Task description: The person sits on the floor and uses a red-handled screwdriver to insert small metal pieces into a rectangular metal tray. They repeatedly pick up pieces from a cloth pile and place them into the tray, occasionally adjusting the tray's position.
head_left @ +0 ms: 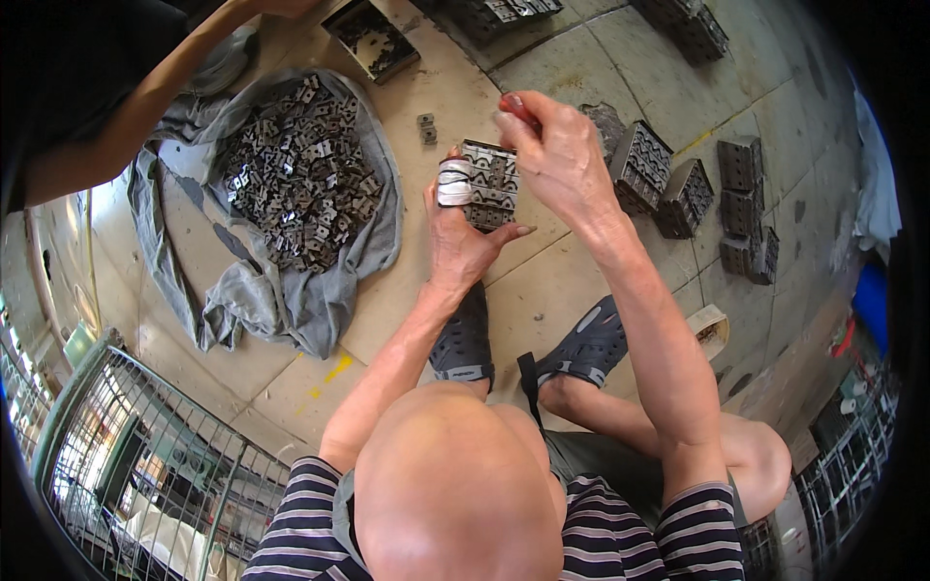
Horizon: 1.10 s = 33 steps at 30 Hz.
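Note:
My left hand (459, 250) grips a squarish block of small metal parts (492, 182) set in rows. Its thumb lies along the near edge, and white tape wraps a finger on the left side. Just above the block's far right corner is my right hand (564, 165), its fingers pinched together. Something reddish shows at those fingertips, but I cannot tell whether it is a held thing or skin. Left of the block, a heap of loose small metal parts (302, 179) lies on a grey cloth (325, 315). Two or three loose metal pieces (426, 129) rest on the floor just beyond the left hand.
Several blocks of metal parts (642, 165) stand on the tiled floor to the right. An open tray (371, 39) with small parts sits at the far left, near another person's arm (136, 116). A wire cage (145, 445) stands at the near left. Dark shoes (463, 339) are below my hands.

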Tool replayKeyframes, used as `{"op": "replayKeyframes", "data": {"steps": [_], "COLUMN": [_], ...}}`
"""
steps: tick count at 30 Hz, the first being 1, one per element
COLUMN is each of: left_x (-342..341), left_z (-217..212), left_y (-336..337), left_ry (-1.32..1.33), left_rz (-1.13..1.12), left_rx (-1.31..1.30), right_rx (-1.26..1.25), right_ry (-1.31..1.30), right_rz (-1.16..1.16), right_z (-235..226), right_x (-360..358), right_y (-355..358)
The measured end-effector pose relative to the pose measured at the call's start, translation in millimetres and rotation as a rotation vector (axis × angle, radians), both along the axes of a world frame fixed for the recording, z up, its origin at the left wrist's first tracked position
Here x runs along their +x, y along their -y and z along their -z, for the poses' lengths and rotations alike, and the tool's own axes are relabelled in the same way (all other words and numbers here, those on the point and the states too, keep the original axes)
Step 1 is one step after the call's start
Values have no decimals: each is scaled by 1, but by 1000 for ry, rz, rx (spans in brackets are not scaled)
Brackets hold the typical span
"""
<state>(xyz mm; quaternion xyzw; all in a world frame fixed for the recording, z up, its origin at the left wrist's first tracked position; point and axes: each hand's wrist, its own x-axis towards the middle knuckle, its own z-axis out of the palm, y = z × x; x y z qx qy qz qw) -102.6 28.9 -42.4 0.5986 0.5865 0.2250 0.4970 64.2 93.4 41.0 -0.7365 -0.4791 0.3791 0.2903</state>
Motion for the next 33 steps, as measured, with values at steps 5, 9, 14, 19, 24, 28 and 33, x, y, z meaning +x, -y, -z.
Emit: {"op": "replayKeyframes", "data": {"steps": [5, 9, 14, 19, 24, 28, 33], "left_x": [5, 3, -5, -6, -4, -13, -21], "left_z": [-7, 0, 14, 14, 19, 25, 24], "left_y": [-1, 1, -3, -18, -48, -49, -23], "left_ry": [-51, -15, 409, 171, -59, -57, 165], "left_rz": [-37, -38, -198, -315, -373, -370, -363], "left_rx": [-57, 1, -70, -88, -97, -75, -130], "right_rx": [-26, 21, 129, 66, 57, 52, 91], "right_ry": [39, -18, -136, -248, -278, -234, -226], "right_rz": [76, 72, 165, 163, 191, 144, 173], "right_z": [3, 1, 0, 11, 14, 11, 11], "right_x": [4, 3, 2, 3, 3, 3, 1], "right_y": [-4, -1, 4, 4, 8, 8, 4]}}
